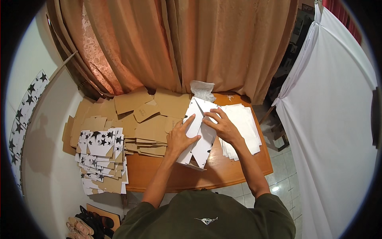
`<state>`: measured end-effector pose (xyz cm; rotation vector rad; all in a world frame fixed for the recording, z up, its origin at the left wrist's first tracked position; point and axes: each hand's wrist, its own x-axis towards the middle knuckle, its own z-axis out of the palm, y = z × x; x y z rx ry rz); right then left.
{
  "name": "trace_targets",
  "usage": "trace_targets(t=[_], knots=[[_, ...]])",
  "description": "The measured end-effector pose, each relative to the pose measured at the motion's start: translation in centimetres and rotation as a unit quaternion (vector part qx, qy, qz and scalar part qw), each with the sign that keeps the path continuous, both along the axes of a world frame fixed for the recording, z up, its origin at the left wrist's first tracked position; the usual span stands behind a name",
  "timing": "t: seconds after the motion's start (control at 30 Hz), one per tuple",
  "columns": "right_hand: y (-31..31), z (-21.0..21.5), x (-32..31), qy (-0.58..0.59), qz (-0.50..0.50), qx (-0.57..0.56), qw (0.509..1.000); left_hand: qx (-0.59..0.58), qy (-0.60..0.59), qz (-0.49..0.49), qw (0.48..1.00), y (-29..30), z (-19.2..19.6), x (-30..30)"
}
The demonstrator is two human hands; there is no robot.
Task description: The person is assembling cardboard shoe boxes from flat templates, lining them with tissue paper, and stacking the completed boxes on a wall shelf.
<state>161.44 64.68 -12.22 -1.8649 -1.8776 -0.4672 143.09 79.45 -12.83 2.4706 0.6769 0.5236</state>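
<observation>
A white-covered piece with black marks along its edges (206, 140) lies on the wooden table in front of me, its white flaps meeting along a slanting seam. My left hand (181, 138) rests on its left side, thumb and index finger spread apart. On the upper right part of the same piece, my right hand (225, 126) has its fingers bent and apart, the tips touching a white flap near the seam. A bit of brown cardboard shows at the piece's lower end. Just right of it lies a stack of white sheets (241, 135), partly behind my right forearm.
Brown cardboard pieces (149, 129) cover the table's left and back. A pile of star-printed white pieces (99, 145) sits at the left edge. A clear plastic bag (203, 91) lies near the curtain (223, 47). White cloth (326, 99) hangs at right; shoes (85, 225) stand lower left.
</observation>
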Motion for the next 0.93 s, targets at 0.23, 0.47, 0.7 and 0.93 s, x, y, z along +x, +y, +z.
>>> trace_targets(t=[0.23, 0.47, 0.7, 0.93], knots=[[0.2, 0.1, 0.4, 0.022, -0.007, -0.016, 1.000, 0.008, -0.069, -0.016, 0.997, 0.2, -0.9, 0.1], [0.1, 0.6, 0.6, 0.044, 0.017, 0.018, 0.999, -0.002, -0.090, -0.003, 0.996, -0.2, -0.7, 0.4], [0.2, 0.8, -0.2, 0.030, -0.022, 0.037, 0.999, 0.000, -0.108, 0.005, 0.994, -0.7, -0.7, 0.5], [1.1, -0.7, 0.1, 0.122, -0.050, 0.171, 0.977, 0.016, -0.132, 0.015, 0.991, -1.2, 0.0, 0.4]])
